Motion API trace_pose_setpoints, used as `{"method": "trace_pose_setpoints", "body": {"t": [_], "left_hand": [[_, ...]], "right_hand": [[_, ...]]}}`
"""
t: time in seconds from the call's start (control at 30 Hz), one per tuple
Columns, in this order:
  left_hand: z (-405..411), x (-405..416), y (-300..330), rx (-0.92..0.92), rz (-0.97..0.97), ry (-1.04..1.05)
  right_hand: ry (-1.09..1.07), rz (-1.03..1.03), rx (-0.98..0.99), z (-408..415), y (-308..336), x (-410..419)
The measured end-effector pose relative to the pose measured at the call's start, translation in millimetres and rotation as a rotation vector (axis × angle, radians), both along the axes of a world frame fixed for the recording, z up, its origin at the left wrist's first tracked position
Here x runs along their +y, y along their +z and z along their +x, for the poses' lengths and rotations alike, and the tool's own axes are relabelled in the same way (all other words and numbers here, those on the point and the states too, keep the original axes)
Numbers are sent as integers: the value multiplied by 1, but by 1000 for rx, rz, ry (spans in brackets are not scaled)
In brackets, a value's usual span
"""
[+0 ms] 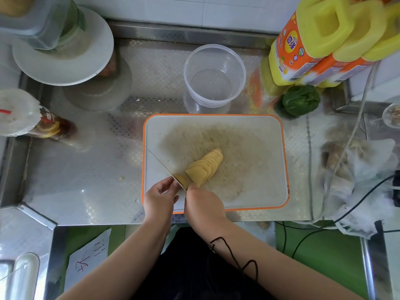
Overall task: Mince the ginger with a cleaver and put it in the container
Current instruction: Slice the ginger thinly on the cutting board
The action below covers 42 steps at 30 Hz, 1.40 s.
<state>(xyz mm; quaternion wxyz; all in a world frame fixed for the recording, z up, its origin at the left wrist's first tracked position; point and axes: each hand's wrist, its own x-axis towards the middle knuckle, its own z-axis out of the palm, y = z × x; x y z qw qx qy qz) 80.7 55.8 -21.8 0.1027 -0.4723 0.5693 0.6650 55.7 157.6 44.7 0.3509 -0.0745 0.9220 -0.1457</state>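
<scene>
Slicing ginger on the board, container waiting behind

The right hand point(203, 204) grips the cleaver point(164, 165), edge-on beside the fanned ginger slices point(205, 166); the left hand point(159, 197) pinches the uncut ginger end point(180, 178) to steady it. The container point(214, 76) stands empty beyond the cutting board point(259, 137), within reach for transfer.

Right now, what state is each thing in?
ginger slices: cut thin, fanned on the board, not minced
ginger end piece: uncut, against the blade
cleaver: edge down on the board
container: upright, lidless, nearly empty
left hand: holding the end piece
right hand: gripping the cleaver
cutting board: flat, stained
</scene>
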Motion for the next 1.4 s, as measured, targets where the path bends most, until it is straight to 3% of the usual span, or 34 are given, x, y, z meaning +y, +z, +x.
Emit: {"method": "trace_pose_setpoints", "body": {"t": [0.83, 1.4], "left_hand": [[3, -1, -6, 11, -38, -64], [2, -2, -5, 17, -46, -89]], "right_hand": [[34, 68, 0, 1, -24, -5], [-54, -238, 74, 5, -14, 17]]}}
